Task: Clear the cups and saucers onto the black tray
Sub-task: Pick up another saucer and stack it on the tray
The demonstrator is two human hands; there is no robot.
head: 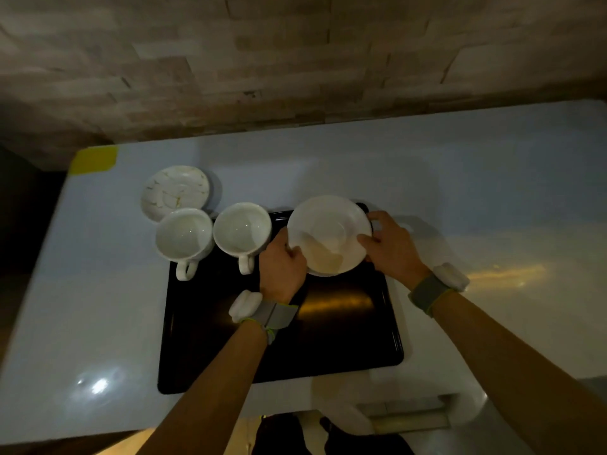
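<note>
head view: both hands hold the plain saucer (328,234) above the far right corner of the black tray (328,339). left hand (281,267) grip closed on its near-left rim; right hand (389,247) grip closed on its right rim. risk: saucer appears tilted and could slip onto the tray, or overhang the tray's far edge. the cup (243,229) beside it could be knocked. second cup (184,233) straddles the tray's left edge; marbled saucer (175,192) remains on the surface (492,192) beyond the tray.

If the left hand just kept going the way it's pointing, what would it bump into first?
The left hand points up and right and already grips the white saucer, so the saucer comes first. Beyond it lies the far rim of the black tray, though depth is hard to judge.
</note>
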